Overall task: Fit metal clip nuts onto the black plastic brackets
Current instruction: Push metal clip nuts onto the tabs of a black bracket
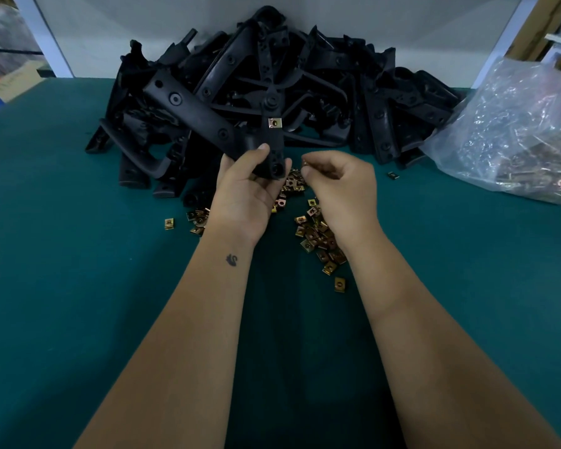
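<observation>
Currently on the green table [78, 254]:

- Left hand [250, 186]: fingers and thumb curled round one black bracket [269, 150], held upright above the table's middle. One clip nut [275, 122] already seated on the bracket's upper tab.
- Right hand [340, 179]: fingers curled, thumb and forefinger pinching a small brass-coloured piece, apparently a second clip nut [304, 162], just beside the bracket's lower end. Too small for its orientation to be told.
- Loose clip nuts [318, 234]: scattered under and between both wrists, toward the middle of the table.
- Bracket pile [272, 76]: heaped along the far edge.
- Clear plastic bag [512, 131]: at the far right corner, holding more metal parts.

Step in hand, as judged: fitting the second nut. Best done with the bracket gripped firm near the free tab, open mouth of the clip turned toward the tab's edge, slid on squarely until its hole sits over the bracket's hole. Risk: skewed entry, or the nut slipping from the pinch.
</observation>
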Demonstrator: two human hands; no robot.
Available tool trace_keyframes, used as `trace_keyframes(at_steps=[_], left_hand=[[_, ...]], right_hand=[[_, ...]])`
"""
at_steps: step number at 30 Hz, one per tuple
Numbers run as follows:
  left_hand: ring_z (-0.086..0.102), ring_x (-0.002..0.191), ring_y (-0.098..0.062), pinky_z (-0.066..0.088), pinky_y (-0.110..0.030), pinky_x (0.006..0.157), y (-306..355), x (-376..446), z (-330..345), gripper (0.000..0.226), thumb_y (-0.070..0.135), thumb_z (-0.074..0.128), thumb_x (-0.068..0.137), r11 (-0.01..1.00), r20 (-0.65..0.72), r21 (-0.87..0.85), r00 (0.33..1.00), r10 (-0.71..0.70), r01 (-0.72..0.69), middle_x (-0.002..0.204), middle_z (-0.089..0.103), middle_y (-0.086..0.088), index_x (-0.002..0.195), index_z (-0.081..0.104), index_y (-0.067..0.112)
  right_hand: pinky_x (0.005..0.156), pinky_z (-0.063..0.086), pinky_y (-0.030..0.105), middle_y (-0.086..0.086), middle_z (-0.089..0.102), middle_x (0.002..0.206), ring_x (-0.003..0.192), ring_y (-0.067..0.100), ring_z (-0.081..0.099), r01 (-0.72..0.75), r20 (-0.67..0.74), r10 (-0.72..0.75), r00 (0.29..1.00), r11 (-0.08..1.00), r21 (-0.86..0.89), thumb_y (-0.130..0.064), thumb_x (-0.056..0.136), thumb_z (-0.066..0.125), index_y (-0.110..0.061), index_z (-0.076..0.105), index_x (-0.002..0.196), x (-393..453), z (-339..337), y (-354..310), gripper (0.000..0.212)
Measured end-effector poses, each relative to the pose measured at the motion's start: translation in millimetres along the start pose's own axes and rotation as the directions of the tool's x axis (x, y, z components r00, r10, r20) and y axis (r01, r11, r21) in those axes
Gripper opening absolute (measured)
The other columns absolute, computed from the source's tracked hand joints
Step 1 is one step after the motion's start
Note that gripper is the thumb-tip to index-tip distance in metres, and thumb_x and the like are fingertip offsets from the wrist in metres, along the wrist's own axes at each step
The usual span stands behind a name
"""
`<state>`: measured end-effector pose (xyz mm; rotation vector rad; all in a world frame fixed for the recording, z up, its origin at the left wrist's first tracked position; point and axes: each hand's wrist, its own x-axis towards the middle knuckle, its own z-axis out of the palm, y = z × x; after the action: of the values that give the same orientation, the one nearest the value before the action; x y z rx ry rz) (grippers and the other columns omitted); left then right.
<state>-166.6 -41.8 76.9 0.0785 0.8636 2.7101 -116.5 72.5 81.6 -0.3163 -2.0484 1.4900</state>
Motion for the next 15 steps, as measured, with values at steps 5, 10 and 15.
trace_keyframes(at_steps=[5,10,15], left_hand=[[0.067,0.082,-0.022,0.059,-0.036,0.082,-3.3,-1.8,2.5,0.019,-0.007,0.051,0.093,0.999,0.041,0.032,0.999,-0.019,0.017,0.097,0.064,-0.011,0.100,0.056,0.010],[0.067,0.082,-0.020,0.058,-0.035,0.087,-4.8,-1.4,2.1,0.019,-0.006,0.051,0.093,0.998,0.050,0.055,0.998,-0.035,0.032,0.092,0.066,-0.008,0.097,0.056,0.012],[0.065,0.082,-0.020,0.057,-0.035,0.090,-5.1,0.6,-1.1,0.015,-0.004,0.052,0.093,0.998,0.060,0.008,0.996,-0.065,0.065,0.094,0.064,-0.010,0.103,0.054,0.008]], right_hand=[[0.082,0.054,0.019,-0.006,0.071,0.089,0.083,0.003,0.067,-0.100,0.004,0.103,0.995,0.962,0.255,0.000,0.088,0.067,-0.021,0.072,0.096,1.8,-1.8,-1.9,0.023],[0.071,0.051,0.023,-0.002,0.067,0.073,0.069,0.009,0.061,-0.198,0.037,0.201,0.979,0.884,0.423,0.003,0.087,0.065,-0.014,0.072,0.082,3.9,-3.1,-3.6,0.019],[0.065,0.045,0.022,-0.002,0.065,0.070,0.066,0.009,0.056,-0.268,0.126,0.237,0.963,0.833,0.485,0.002,0.089,0.061,-0.014,0.071,0.080,4.1,-3.7,-4.0,0.021]])
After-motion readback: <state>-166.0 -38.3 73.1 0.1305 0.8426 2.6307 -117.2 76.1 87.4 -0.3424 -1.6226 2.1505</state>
